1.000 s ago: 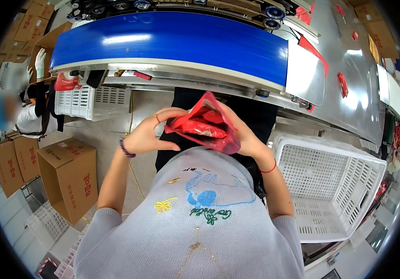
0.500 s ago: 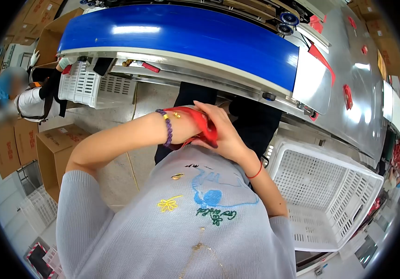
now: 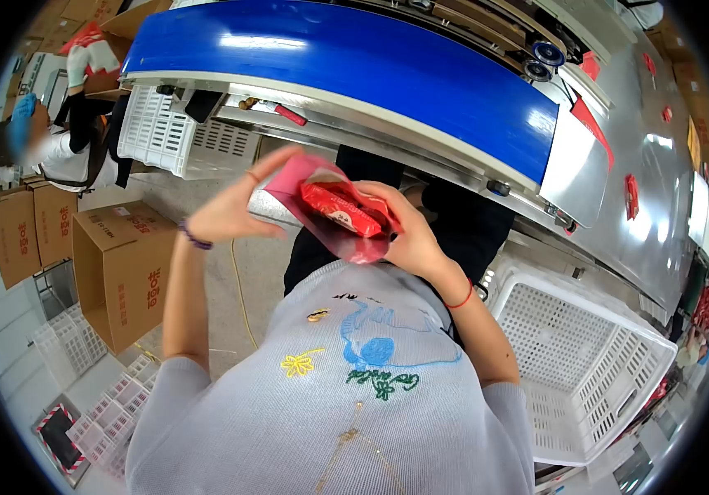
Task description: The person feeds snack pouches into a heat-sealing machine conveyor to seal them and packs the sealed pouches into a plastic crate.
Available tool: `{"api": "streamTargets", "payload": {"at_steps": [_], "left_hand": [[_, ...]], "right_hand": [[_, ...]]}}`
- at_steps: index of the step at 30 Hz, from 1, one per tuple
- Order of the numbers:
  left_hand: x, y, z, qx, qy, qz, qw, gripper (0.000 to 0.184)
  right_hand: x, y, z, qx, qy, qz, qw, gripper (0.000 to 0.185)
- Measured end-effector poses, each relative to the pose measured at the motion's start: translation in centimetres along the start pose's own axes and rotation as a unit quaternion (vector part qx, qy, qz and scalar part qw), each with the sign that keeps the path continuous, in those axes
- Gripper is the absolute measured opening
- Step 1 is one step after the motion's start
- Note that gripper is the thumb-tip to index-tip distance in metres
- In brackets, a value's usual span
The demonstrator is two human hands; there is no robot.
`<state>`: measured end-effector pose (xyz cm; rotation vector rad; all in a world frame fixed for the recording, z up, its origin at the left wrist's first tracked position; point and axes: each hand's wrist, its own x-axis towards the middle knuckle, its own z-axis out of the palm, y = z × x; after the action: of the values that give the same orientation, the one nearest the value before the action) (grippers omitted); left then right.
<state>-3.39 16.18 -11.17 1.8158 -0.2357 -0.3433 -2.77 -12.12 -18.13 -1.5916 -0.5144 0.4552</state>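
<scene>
A pink-red pouch (image 3: 288, 180) with a silvery patch stands open in front of my stomach. Inside its mouth lies a shiny red packet (image 3: 342, 209) with a pale label. My right hand (image 3: 408, 235) grips the pouch at its right side, fingers over the rim and thumb underneath. At the pouch's left edge is my left hand (image 3: 235, 206), blurred, with thumb and fingers spread apart. Whether it touches the pouch I cannot tell.
Ahead runs a blue conveyor belt (image 3: 338, 66), beside a steel table (image 3: 618, 165) with red packets. A white crate (image 3: 585, 355) stands at right, a cardboard box (image 3: 119, 272) at left. At far left a co-worker (image 3: 65, 148) in a blue cap raises a red-and-white bag.
My left hand has come out of the pouch and moved left. The pouch mouth now faces me, showing the packet inside. The co-worker has lifted a red-and-white bag.
</scene>
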Motion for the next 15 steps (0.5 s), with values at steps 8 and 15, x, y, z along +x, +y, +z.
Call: {"api": "streamTargets", "payload": {"at_steps": [8,15], "left_hand": [[5.4,1.2,5.2,-0.161,0.063,-0.018,0.985,0.026],[10.2,7.7,10.0,-0.213,0.015,0.080,0.974,0.023]], "right_hand": [[-0.3,-7.1,-4.1,0.011,0.222,0.089,0.971,0.036],[-4.2,-11.3,-7.3,0.032,0.401,-0.006,0.916,0.031]]}}
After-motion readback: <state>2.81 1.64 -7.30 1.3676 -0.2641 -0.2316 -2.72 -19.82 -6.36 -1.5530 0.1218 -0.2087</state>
